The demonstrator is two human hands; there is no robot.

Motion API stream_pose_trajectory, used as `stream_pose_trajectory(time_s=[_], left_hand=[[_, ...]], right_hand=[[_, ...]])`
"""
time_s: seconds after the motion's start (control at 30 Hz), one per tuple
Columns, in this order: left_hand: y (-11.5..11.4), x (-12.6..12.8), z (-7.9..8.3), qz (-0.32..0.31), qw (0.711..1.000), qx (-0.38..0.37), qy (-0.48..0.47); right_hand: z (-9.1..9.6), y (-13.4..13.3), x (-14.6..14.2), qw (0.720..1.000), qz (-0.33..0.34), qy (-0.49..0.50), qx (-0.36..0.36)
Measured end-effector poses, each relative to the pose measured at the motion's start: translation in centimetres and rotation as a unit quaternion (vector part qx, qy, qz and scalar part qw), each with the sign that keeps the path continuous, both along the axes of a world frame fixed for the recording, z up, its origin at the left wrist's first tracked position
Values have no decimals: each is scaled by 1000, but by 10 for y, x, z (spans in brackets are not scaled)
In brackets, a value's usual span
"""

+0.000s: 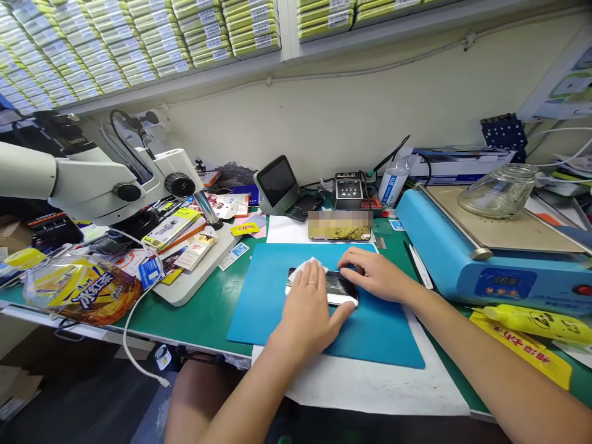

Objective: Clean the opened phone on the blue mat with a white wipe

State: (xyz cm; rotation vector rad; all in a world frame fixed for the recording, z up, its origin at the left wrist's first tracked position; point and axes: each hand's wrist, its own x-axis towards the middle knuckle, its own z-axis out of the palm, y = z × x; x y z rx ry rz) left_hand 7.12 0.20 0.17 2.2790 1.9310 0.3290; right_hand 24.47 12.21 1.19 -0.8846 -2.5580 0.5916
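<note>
A phone (341, 286) with a dark face and a white edge lies flat on the blue mat (263, 308). My left hand (309, 308) holds a folded white wipe (300, 270) under its fingers, pressed on the left part of the phone. Its thumb reaches the phone's near right corner. Bent fingers of my right hand (372, 274) grip the phone's far right corner; their tips are partly hidden. Streaks show on the phone's dark face between the hands. Just beyond the mat lies another phone-sized item (340, 231) with a gold and black pattern.
At left stand a microscope (106, 191) and a bottle of brown drink (83, 290). A blue heating machine (499, 265) with a glass jar (499, 191) on top is at right, near a yellow tube (541, 322). Behind are a small screen device (277, 185) and a soldering station (348, 190).
</note>
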Motion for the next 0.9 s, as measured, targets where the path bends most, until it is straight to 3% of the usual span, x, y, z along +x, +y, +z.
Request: stream_pose_trajectory(time_s=[0.13, 0.27, 0.33, 0.43, 0.5, 0.63, 0.77, 0.9], left_hand=[[-23, 22, -4, -47, 999, -2, -24], [-48, 6, -9, -56, 998, 3, -26], [-48, -11, -8, -24, 1000, 5, -9], [-29, -25, -4, 19, 1000, 7, 10], [-14, -19, -1, 27, 1000, 7, 6], [-1, 23, 3, -11, 1000, -11, -26], [-22, 51, 2, -50, 997, -15, -54], [-47, 29, -5, -56, 998, 1, -42]], right_hand=[[0, 1, 2, 1000, -4, 9, 1], [-2, 1, 2, 1000, -5, 10, 6], [-2, 1, 2, 1000, -8, 7, 6], [-2, 1, 1, 1000, -5, 1, 3], [-2, 3, 0, 1000, -2, 4, 5], [-3, 5, 1, 1000, 0, 20, 7], [-4, 5, 2, 1000, -2, 26, 4], [-6, 5, 3, 1000, -7, 19, 5]])
